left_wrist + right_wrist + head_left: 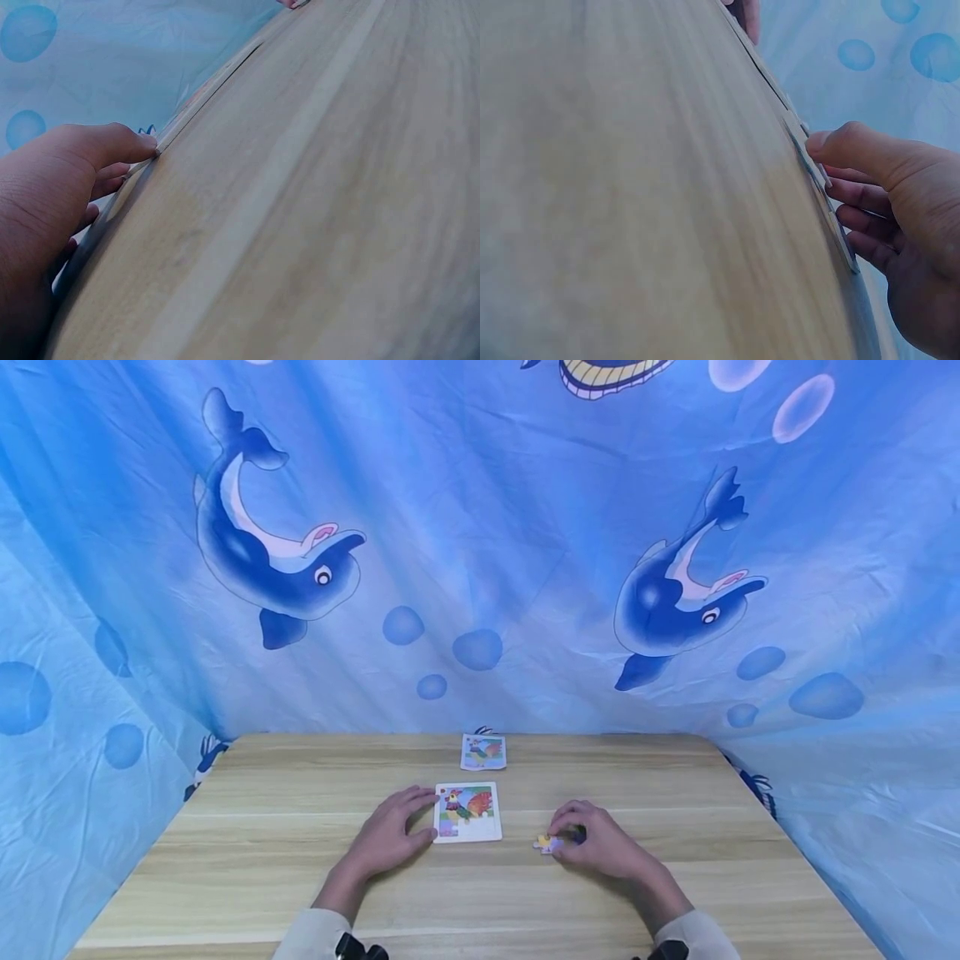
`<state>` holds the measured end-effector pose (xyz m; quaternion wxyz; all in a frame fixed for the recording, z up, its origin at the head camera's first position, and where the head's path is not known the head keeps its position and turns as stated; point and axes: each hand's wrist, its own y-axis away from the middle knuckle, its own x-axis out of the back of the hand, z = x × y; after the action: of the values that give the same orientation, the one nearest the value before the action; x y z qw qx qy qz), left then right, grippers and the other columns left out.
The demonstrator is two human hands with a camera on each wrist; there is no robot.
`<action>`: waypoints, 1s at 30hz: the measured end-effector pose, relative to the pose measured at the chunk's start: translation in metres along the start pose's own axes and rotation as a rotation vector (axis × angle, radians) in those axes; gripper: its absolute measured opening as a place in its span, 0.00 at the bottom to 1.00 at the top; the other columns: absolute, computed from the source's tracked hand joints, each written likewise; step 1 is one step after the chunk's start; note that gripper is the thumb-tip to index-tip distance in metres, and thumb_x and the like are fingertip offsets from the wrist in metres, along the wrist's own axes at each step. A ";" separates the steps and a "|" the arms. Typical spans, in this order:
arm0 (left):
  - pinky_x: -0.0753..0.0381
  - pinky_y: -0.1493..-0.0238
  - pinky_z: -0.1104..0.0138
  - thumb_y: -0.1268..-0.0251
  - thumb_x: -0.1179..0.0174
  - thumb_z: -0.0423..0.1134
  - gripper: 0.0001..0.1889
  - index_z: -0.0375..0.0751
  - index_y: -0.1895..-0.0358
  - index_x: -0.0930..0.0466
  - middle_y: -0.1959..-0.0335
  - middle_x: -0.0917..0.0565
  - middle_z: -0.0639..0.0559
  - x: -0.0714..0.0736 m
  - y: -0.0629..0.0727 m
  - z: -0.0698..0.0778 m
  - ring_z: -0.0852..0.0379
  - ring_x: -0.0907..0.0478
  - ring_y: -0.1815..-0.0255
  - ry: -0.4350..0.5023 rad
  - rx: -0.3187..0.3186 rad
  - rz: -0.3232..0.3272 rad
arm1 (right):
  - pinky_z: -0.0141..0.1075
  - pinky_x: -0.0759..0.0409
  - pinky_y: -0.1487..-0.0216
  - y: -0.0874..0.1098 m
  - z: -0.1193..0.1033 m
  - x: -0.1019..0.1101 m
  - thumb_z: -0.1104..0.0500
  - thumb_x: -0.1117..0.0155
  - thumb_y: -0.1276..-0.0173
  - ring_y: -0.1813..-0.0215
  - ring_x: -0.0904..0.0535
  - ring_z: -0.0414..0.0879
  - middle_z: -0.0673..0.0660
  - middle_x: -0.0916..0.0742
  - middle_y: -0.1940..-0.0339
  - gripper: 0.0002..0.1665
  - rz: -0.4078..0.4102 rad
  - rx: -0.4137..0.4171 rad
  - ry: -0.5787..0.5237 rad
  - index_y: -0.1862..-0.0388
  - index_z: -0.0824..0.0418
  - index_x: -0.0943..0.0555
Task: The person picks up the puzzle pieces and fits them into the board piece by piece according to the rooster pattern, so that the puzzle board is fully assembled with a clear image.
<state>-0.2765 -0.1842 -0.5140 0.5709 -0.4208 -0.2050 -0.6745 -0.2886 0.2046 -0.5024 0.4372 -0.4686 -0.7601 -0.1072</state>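
A square puzzle board [480,832] lies flat near the middle of the table, its rooster picture partly filled in and its lower right pale and bare. My left hand [386,833] rests at its left side, thumb at the lower corner and a fingertip near the upper one. In the left wrist view, the thumb touches the board's edge [214,90]. To the right of the board, my right hand [600,843] pinches a yellow and lilac puzzle piece [545,842] low at the tabletop. Darker pieces [576,833] show partly under its fingers.
Behind the board lies a small card [483,752] with the same rooster picture. The wood-grain table [300,877] ends at a blue curtain [480,568] printed with dolphins, which hangs at the back and both sides.
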 end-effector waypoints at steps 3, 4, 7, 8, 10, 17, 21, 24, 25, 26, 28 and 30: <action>0.41 0.19 0.39 0.35 0.34 0.49 0.30 0.50 0.30 0.22 0.25 0.25 0.51 -0.001 0.001 -0.001 0.41 0.36 0.19 -0.003 0.002 0.001 | 0.35 0.18 0.41 -0.004 -0.003 -0.001 0.53 0.21 0.41 0.46 0.19 0.43 0.44 0.14 0.50 0.11 0.003 -0.035 -0.024 0.59 0.45 0.12; 0.41 0.19 0.38 0.35 0.34 0.49 0.30 0.50 0.30 0.22 0.25 0.25 0.51 -0.001 0.001 -0.001 0.41 0.36 0.19 -0.002 0.002 0.001 | 0.36 0.18 0.40 -0.006 -0.004 -0.001 0.53 0.21 0.41 0.46 0.19 0.43 0.45 0.14 0.50 0.11 0.000 -0.048 -0.037 0.59 0.45 0.12; 0.42 0.19 0.38 0.35 0.34 0.49 0.30 0.49 0.30 0.22 0.25 0.25 0.51 -0.001 0.001 0.000 0.41 0.36 0.19 0.002 0.001 0.001 | 0.39 0.18 0.39 -0.012 -0.008 -0.003 0.51 0.22 0.40 0.45 0.19 0.43 0.45 0.14 0.50 0.11 -0.010 -0.082 -0.056 0.58 0.45 0.12; 0.42 0.19 0.38 0.35 0.34 0.49 0.30 0.49 0.30 0.22 0.25 0.25 0.51 -0.001 0.001 0.000 0.41 0.36 0.19 0.002 0.000 0.000 | 0.39 0.19 0.38 -0.014 -0.009 -0.004 0.51 0.22 0.39 0.45 0.19 0.43 0.44 0.14 0.50 0.10 -0.010 -0.088 -0.060 0.58 0.44 0.12; 0.42 0.19 0.38 0.35 0.34 0.49 0.30 0.49 0.30 0.22 0.25 0.25 0.51 -0.001 0.001 0.000 0.41 0.36 0.19 0.002 0.001 0.001 | 0.40 0.19 0.38 -0.020 -0.012 -0.007 0.51 0.22 0.39 0.45 0.19 0.43 0.44 0.14 0.51 0.10 -0.006 -0.091 -0.072 0.59 0.45 0.12; 0.41 0.19 0.37 0.35 0.34 0.49 0.30 0.48 0.30 0.22 0.25 0.24 0.49 0.000 0.001 0.001 0.40 0.35 0.20 0.007 -0.012 0.009 | 0.39 0.18 0.40 -0.038 -0.020 -0.021 0.54 0.22 0.39 0.46 0.18 0.44 0.46 0.13 0.52 0.10 0.009 -0.032 -0.083 0.58 0.48 0.11; 0.41 0.19 0.38 0.36 0.34 0.48 0.30 0.48 0.30 0.22 0.26 0.24 0.49 0.000 0.000 0.001 0.40 0.35 0.20 0.013 -0.014 0.011 | 0.42 0.19 0.37 -0.047 -0.028 -0.028 0.53 0.23 0.39 0.45 0.18 0.43 0.45 0.13 0.51 0.11 -0.014 -0.029 -0.083 0.57 0.48 0.10; 0.41 0.19 0.38 0.36 0.34 0.48 0.30 0.48 0.30 0.22 0.25 0.24 0.50 0.000 0.000 0.001 0.40 0.35 0.20 0.014 -0.010 0.011 | 0.43 0.20 0.36 -0.054 -0.036 -0.033 0.52 0.23 0.39 0.44 0.19 0.43 0.43 0.14 0.51 0.11 -0.034 -0.035 -0.091 0.57 0.48 0.11; 0.41 0.19 0.38 0.36 0.34 0.48 0.30 0.48 0.30 0.22 0.25 0.24 0.50 0.000 0.000 0.001 0.41 0.35 0.20 0.015 -0.009 0.011 | 0.43 0.19 0.36 -0.057 -0.039 -0.034 0.52 0.23 0.39 0.44 0.19 0.43 0.43 0.14 0.51 0.11 -0.037 -0.031 -0.093 0.56 0.49 0.11; 0.41 0.19 0.38 0.36 0.34 0.48 0.30 0.48 0.30 0.22 0.25 0.24 0.50 0.000 0.000 0.001 0.41 0.35 0.20 0.014 -0.008 0.009 | 0.43 0.19 0.36 -0.059 -0.041 -0.036 0.52 0.22 0.39 0.44 0.19 0.43 0.43 0.14 0.51 0.12 -0.039 -0.026 -0.090 0.56 0.49 0.11; 0.41 0.19 0.38 0.35 0.34 0.49 0.30 0.48 0.30 0.22 0.25 0.25 0.50 0.000 0.000 0.001 0.41 0.36 0.19 0.011 -0.008 0.007 | 0.42 0.19 0.37 -0.063 -0.045 -0.039 0.53 0.22 0.39 0.44 0.19 0.43 0.45 0.14 0.51 0.12 -0.043 -0.014 -0.093 0.56 0.51 0.10; 0.41 0.19 0.38 0.35 0.35 0.49 0.30 0.48 0.30 0.22 0.25 0.25 0.50 0.001 0.000 0.001 0.41 0.35 0.20 0.009 -0.008 0.007 | 0.41 0.18 0.37 -0.068 -0.047 -0.043 0.54 0.22 0.39 0.45 0.19 0.43 0.46 0.13 0.51 0.12 -0.042 0.005 -0.086 0.56 0.52 0.10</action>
<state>-0.2760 -0.1835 -0.5127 0.5725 -0.4209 -0.1983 -0.6751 -0.3087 0.1147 -0.4905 0.4030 -0.4556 -0.7881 -0.0944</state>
